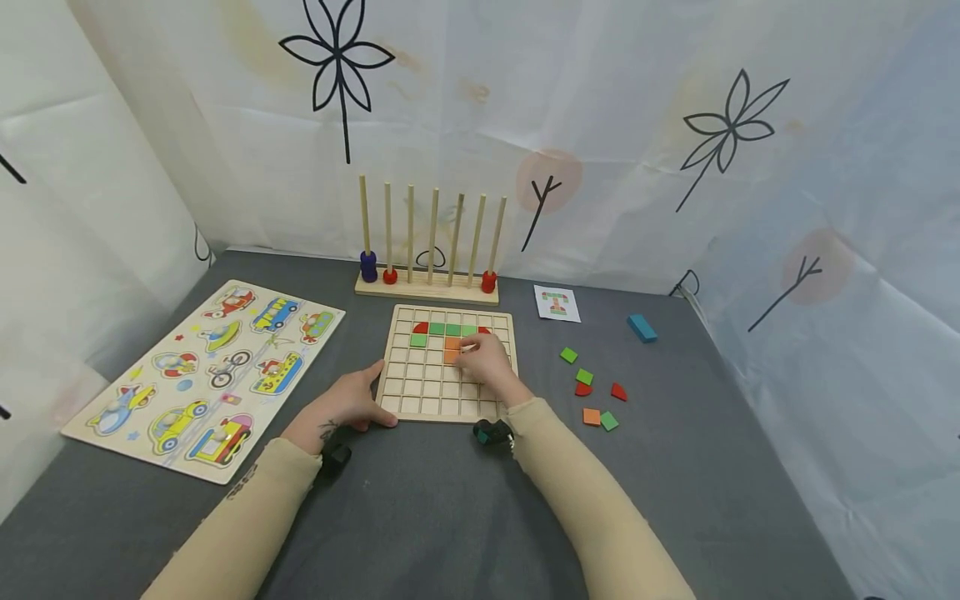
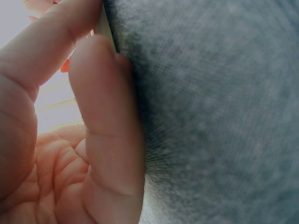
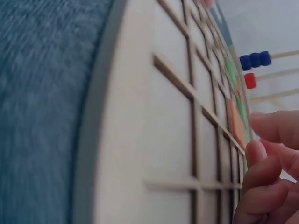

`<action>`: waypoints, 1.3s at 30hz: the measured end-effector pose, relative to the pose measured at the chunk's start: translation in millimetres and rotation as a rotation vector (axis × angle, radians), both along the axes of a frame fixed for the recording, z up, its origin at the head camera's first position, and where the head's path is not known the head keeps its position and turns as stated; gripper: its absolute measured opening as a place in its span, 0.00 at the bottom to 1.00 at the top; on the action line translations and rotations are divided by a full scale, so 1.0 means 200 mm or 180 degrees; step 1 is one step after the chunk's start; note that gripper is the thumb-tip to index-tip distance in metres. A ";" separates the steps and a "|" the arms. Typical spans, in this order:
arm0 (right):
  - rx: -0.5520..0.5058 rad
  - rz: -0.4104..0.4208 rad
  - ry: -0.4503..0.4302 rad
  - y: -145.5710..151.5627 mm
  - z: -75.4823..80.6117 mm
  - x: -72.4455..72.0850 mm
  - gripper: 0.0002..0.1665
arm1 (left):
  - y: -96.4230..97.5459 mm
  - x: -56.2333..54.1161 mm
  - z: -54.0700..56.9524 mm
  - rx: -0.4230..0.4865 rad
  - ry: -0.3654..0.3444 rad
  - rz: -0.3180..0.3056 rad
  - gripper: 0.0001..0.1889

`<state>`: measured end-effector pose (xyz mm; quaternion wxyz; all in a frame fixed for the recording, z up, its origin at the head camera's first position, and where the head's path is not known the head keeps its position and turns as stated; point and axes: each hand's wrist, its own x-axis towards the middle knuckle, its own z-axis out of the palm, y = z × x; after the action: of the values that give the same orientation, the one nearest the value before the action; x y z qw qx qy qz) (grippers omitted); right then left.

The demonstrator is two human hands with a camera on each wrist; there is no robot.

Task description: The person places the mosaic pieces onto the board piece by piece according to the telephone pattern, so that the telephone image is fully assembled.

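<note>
A wooden grid board [image 1: 424, 408] lies on the dark cloth. Red, green and orange tiles sit in its upper cells, among them a green tile [image 1: 418, 340] and a red corner piece [image 1: 421, 328]. My left hand [image 1: 347, 408] touches the board's left side, thumb by the lower corner and index finger higher up; the left wrist view shows these fingers [image 2: 107, 107] along the edge. My right hand [image 1: 486, 363] is over the board, bent fingertips right beside the orange tiles [image 1: 452, 350]. In the right wrist view I cannot tell whether these fingertips [image 3: 256, 150] pinch a tile.
Loose tiles lie right of the board, including an orange square [image 1: 592, 417] and a red piece [image 1: 618, 391]. Beyond are a pattern card [image 1: 566, 315] and a blue block [image 1: 642, 327]. A peg stand [image 1: 427, 288] with beads stands behind; a vehicle puzzle [image 1: 197, 385] lies left.
</note>
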<state>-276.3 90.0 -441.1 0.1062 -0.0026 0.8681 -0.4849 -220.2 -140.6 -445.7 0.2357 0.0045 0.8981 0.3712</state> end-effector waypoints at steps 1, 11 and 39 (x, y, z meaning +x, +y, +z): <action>-0.0033 0.0003 0.0005 0.02 0.01 0.00 0.21 | 0.00 0.00 0.00 -0.0002 0.0000 -0.0007 0.59; -0.0330 -0.0064 0.0274 0.36 0.09 0.05 0.25 | -0.01 0.00 -0.01 0.0067 0.0011 0.0036 0.61; 0.0883 -0.0102 -0.0016 1.03 -0.01 0.43 0.22 | 0.01 0.00 0.00 -0.0045 -0.0016 -0.0012 0.59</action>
<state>-189.3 297.0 -444.0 0.0999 0.0272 0.9265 -0.3619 -220.2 -139.6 -446.3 0.2387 0.0035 0.9001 0.3643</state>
